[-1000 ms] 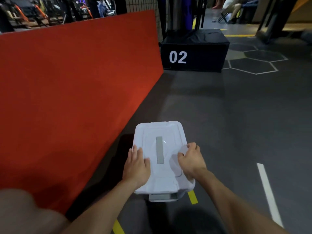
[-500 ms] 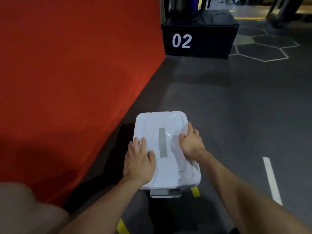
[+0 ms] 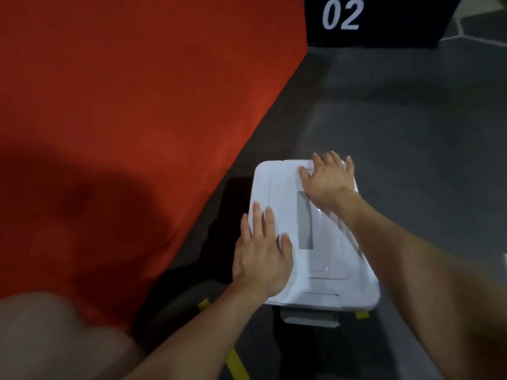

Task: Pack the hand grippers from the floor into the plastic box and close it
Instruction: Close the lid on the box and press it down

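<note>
In the head view, the white rectangular plastic box (image 3: 315, 272) is standing on the dark grey floor (image 3: 411, 119), just beside the big red mat (image 3: 123, 119), and its white lid with a grey strip in the middle is lying on top. The left hand (image 3: 262, 259) is pressing on the near left edge of the lid w/ fingers straight and flat, holding nothing. The right hand (image 3: 327, 178) is pressing on the far right corner, fingers spread and only a bit bent over the edge, so it is pushing and not clamping. No hand grippers are showing on the floor, and the box walls are hiding what is inside, so I cannot tell if all are packed; I am judging the packing part is probably done. The task is approx. at its last step, the closing. A grey latch (image 3: 310, 319) at the near side is hanging below the lid rim, so it seems not yet snapped. The black block with "02" (image 3: 370, 20) is standing well apart, further back.
</note>
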